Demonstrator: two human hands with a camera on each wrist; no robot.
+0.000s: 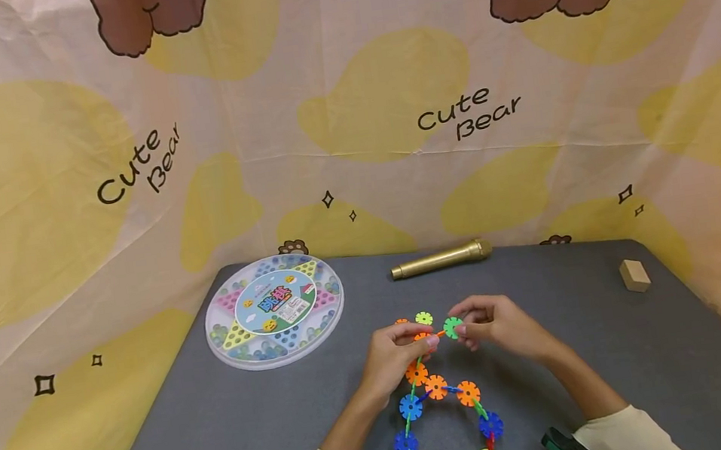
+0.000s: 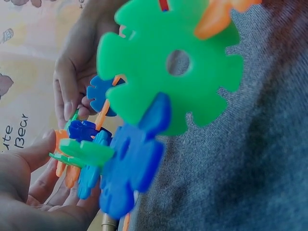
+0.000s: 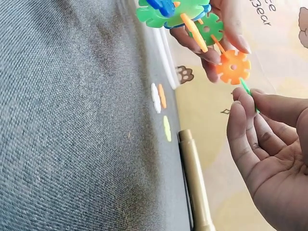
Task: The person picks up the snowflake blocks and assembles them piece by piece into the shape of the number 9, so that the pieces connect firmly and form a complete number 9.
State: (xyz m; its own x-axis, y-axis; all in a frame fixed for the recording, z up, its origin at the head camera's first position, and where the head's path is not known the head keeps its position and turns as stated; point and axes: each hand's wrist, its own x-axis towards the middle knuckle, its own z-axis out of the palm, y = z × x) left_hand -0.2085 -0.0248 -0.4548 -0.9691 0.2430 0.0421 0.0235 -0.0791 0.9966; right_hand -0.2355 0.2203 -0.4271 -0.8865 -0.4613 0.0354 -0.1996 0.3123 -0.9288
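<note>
In the head view, my left hand (image 1: 388, 362) pinches an orange notched disc (image 1: 422, 338) at the upper end of a colourful disc chain. My right hand (image 1: 500, 324) pinches a green notched disc (image 1: 454, 327) by its right edge, and a short orange connector (image 1: 441, 334) spans the gap between the two. Below the hands, blue, orange and yellow-green discs joined by sticks form a ring, with a blue disc (image 1: 410, 407) on its left side. In the right wrist view, a thin green piece (image 3: 249, 91) sits between thumb and fingertips, touching an orange disc (image 3: 233, 67).
A round marble game board (image 1: 220, 350) lies at the back left. The gold microphone (image 1: 440, 259) rests near the back edge, and a wooden block (image 1: 635, 275) stands at the right. White (image 3: 156, 98), orange and yellow-green sticks lie on the grey table.
</note>
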